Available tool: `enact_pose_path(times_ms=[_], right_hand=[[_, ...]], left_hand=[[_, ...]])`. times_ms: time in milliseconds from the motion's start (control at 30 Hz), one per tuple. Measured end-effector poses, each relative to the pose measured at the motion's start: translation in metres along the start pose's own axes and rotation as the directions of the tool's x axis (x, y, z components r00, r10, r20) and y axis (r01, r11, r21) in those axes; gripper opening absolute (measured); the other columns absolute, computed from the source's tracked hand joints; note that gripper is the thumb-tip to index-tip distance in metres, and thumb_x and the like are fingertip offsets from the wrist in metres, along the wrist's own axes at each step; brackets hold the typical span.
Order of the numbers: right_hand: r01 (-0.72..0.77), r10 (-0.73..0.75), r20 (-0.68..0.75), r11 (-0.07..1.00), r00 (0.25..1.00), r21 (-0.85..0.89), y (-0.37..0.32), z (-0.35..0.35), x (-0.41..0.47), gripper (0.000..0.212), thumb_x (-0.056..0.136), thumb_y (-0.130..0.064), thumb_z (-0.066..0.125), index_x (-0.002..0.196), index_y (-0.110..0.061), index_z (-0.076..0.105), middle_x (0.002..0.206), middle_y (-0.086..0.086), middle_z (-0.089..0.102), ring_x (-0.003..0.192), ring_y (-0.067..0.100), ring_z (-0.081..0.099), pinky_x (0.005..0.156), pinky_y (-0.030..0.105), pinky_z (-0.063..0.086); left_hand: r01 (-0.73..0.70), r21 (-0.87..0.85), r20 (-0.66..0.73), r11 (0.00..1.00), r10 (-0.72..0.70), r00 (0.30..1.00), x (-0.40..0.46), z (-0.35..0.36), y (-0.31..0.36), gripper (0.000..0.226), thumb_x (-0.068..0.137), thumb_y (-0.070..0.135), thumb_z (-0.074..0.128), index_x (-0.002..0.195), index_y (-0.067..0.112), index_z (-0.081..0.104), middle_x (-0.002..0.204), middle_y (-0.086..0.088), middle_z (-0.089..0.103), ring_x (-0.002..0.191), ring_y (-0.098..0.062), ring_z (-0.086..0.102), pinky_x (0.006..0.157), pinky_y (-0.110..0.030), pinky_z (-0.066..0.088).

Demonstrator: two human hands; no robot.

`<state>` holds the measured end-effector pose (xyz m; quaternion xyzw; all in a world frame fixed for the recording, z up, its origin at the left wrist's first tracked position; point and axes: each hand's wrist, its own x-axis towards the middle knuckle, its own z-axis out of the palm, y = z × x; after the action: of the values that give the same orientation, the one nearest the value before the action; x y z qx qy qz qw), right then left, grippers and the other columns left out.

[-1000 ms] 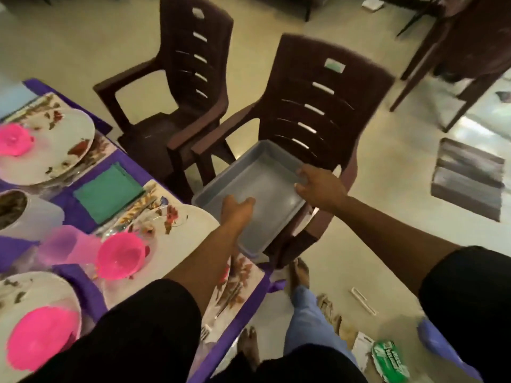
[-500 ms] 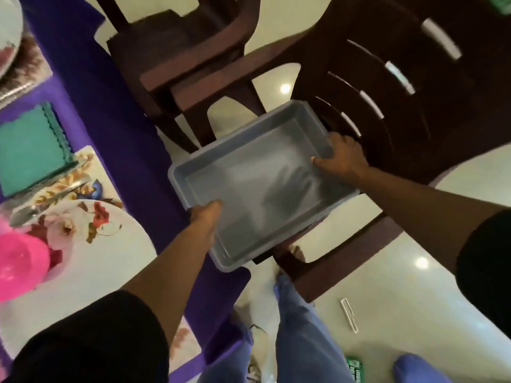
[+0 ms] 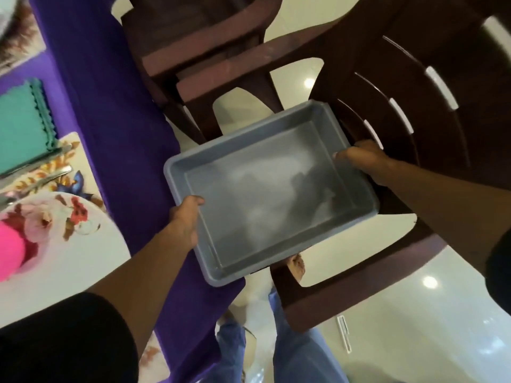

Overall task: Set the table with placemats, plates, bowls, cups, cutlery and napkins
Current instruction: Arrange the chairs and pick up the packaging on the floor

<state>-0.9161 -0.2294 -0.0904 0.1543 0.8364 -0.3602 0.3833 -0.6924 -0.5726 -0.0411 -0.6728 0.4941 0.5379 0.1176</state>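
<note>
An empty grey plastic tray [image 3: 265,194] is in the middle of the head view, above the seat of a dark brown chair [image 3: 409,87]. My left hand [image 3: 184,222] grips its near left rim, thumb over the edge. My right hand [image 3: 365,161] grips the far right rim. On the purple-clothed table [image 3: 110,111] at the left lie a floral plate [image 3: 72,233], a pink bowl [image 3: 9,252] on it, a folded green napkin [image 3: 25,128] and cutlery [image 3: 36,178] on a floral placemat [image 3: 69,150].
A second brown chair [image 3: 199,42] stands beyond the first, close to the table edge. My legs in blue trousers [image 3: 298,344] and bare feet stand between table and chair. A small white strip [image 3: 344,333] lies on the glossy floor.
The view has tipped downward and closer. Both hands took hold of the tray's rims and the tray has shifted toward me and the table's edge.
</note>
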Motion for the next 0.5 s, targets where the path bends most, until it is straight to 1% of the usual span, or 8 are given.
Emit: enact_pose_path(times_ms=[67,100,167,233,267,400,433,500], right_hand=[[0.013,-0.013,-0.001,0.996,1.000,-0.087,-0.005,-0.009,-0.009,0.074,0.056,-0.051,0.077,0.116,-0.008,0.069,0.107,0.014,0.072,0.091,0.034,0.071,0.084,0.051,0.062],[0.022,-0.023,-0.006,0.989,1.000,-0.145,-0.011,-0.013,-0.018,0.075,0.056,-0.051,0.075,0.117,-0.008,0.069,0.108,0.014,0.071,0.093,0.035,0.070,0.083,0.051,0.062],[0.019,-0.026,-0.027,0.971,0.999,-0.237,-0.022,-0.022,-0.036,0.079,0.053,-0.051,0.073,0.119,-0.008,0.068,0.111,0.015,0.069,0.096,0.037,0.068,0.082,0.047,0.061],[0.010,-0.030,-0.062,0.953,0.998,-0.304,-0.031,-0.035,-0.050,0.079,0.055,-0.051,0.073,0.120,-0.006,0.067,0.113,0.018,0.068,0.096,0.039,0.067,0.075,0.040,0.057],[0.017,-0.046,-0.081,0.944,0.996,-0.330,-0.036,-0.041,-0.057,0.078,0.060,-0.051,0.075,0.122,-0.005,0.064,0.115,0.020,0.067,0.097,0.039,0.066,0.074,0.038,0.053],[0.043,-0.112,-0.165,0.927,0.980,-0.373,-0.045,-0.062,-0.074,0.073,0.078,-0.032,0.079,0.135,-0.004,0.042,0.122,0.021,0.058,0.114,0.046,0.060,0.080,0.038,0.045],[0.046,-0.131,-0.203,0.925,0.970,-0.378,-0.047,-0.068,-0.079,0.074,0.080,-0.029,0.079,0.136,-0.004,0.039,0.125,0.023,0.057,0.115,0.047,0.058,0.080,0.039,0.044],[0.035,-0.150,-0.273,0.922,0.950,-0.385,-0.052,-0.075,-0.092,0.071,0.081,-0.029,0.077,0.135,-0.004,0.038,0.132,0.028,0.054,0.118,0.049,0.056,0.087,0.045,0.047]], left_hand=[[-0.017,-0.004,0.004,1.000,0.017,1.000,-0.025,-0.002,0.007,0.081,0.056,0.038,0.079,0.129,0.013,0.056,0.114,-0.015,0.071,0.101,-0.038,0.070,0.095,-0.057,0.056],[-0.026,-0.003,0.001,1.000,0.026,1.000,-0.044,-0.004,0.014,0.075,0.062,0.038,0.079,0.127,0.012,0.052,0.112,-0.014,0.068,0.100,-0.036,0.069,0.094,-0.054,0.056],[-0.039,-0.012,0.021,0.999,0.039,0.999,-0.074,-0.006,0.023,0.057,0.080,0.031,0.074,0.125,0.012,0.045,0.105,-0.011,0.061,0.093,-0.031,0.064,0.083,-0.045,0.056],[-0.034,-0.025,0.074,0.999,0.036,0.997,-0.096,-0.006,0.032,0.060,0.079,0.031,0.073,0.129,0.010,0.048,0.109,-0.014,0.066,0.093,-0.032,0.067,0.070,-0.041,0.056],[-0.036,-0.034,0.095,0.999,0.039,0.995,-0.104,-0.008,0.038,0.064,0.075,0.032,0.073,0.131,0.010,0.051,0.112,-0.016,0.069,0.095,-0.034,0.070,0.069,-0.042,0.057],[-0.027,-0.057,0.136,0.998,0.034,0.990,-0.130,-0.015,0.057,0.055,0.080,0.030,0.072,0.132,0.012,0.060,0.113,-0.015,0.073,0.100,-0.036,0.071,0.080,-0.047,0.059],[-0.025,-0.052,0.149,0.998,0.033,0.988,-0.141,-0.016,0.063,0.053,0.082,0.029,0.071,0.131,0.012,0.061,0.113,-0.016,0.073,0.100,-0.036,0.071,0.080,-0.048,0.058],[-0.047,-0.027,0.203,0.999,0.051,0.978,-0.159,-0.021,0.073,0.033,0.090,0.024,0.067,0.120,0.009,0.066,0.108,-0.018,0.073,0.097,-0.036,0.070,0.074,-0.047,0.057]])
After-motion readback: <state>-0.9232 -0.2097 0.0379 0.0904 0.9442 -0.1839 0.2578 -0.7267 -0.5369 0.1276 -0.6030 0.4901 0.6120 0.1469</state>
